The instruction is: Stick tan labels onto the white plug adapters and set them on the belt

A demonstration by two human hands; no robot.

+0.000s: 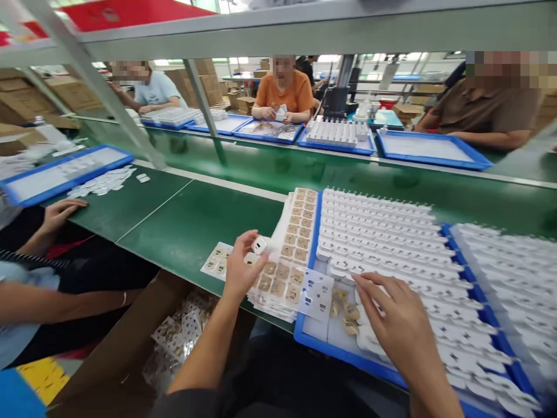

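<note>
Between the thumb and fingers of my left hand (244, 264) is a small white charger housing (259, 245) with a dark slot. Below that hand lies a stack of sticker sheets (278, 281) with tan square labels. My right hand (394, 313) is over the blue tray (348, 352), thumb and index fingertips close together at the edge of the rows of white housings (374, 232); whether they grip a piece is too small to tell. Tan peeled pieces (346, 310) lie in the tray near my right fingertips.
A second blue tray (467, 264) of white parts stands at the right. A cardboard box (108, 348) with scrap sheets is below the table edge. At left, another person's hand (61, 215) rests by a blue tray (126, 155). Several people sit across the green conveyor (270, 168).
</note>
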